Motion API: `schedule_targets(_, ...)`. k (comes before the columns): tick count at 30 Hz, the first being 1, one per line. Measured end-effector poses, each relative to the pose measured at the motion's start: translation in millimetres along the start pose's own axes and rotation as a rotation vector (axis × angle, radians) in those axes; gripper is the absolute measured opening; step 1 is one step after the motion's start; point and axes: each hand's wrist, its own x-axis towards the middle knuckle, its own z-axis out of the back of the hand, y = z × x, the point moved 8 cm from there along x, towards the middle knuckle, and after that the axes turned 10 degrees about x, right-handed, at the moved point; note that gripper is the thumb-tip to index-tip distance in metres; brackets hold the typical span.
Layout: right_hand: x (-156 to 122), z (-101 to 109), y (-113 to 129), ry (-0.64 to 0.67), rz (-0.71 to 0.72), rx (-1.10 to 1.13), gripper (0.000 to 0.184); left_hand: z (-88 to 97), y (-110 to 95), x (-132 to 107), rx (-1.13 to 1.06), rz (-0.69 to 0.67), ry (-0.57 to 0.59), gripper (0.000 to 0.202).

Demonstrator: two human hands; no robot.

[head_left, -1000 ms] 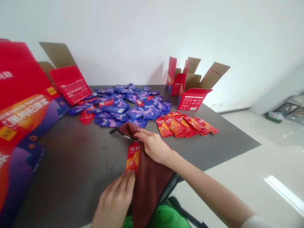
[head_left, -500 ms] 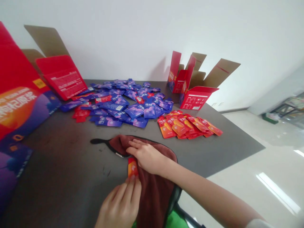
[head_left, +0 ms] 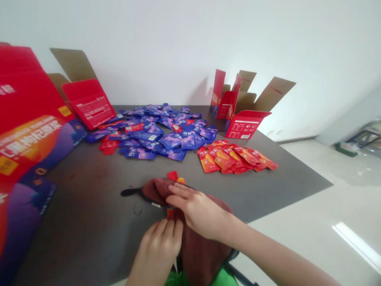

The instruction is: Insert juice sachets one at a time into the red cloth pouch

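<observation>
The right hand (head_left: 198, 212) lies open and flat on a brown microfibre towel (head_left: 205, 254); the left hand (head_left: 157, 248) curls its fingers at the towel's fold, but one cannot tell if it grips anything. A red sachet (head_left: 173, 175) shows at 12 o'clock from the right hand, its rest apparently under the towel; the towel hangs past the edge of the dark grey table (head_left: 89, 186), so its weight could drag it down and let the sachet slip to the floor; hard pressing could also tear the thin sachet; blue sachets (head_left: 154, 135) lie at 12 o'clock, orange sachets (head_left: 229, 157) at 1 o'clock.
</observation>
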Motion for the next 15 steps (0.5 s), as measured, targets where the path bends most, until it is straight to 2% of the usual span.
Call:
schedule_targets(3,-5,-21,0,0.114,0.031,-0.085,0.024,4.0,0,1,0.006,-0.013,-0.078,0.036)
schedule_targets(7,11,-26,-17,0.117,0.070,-0.114,0.025,8.7,1,0,-0.001,-0.027,-0.194,0.039)
schedule_targets(12,49,-21,-53,0.048,0.024,-0.079,0.033,7.7,2,1,-0.016,-0.034,-0.172,0.035)
schedule_targets(15,65,-15,-67,0.022,-0.015,-0.056,0.034,6.8,2,5,-0.017,-0.048,-0.081,0.035)
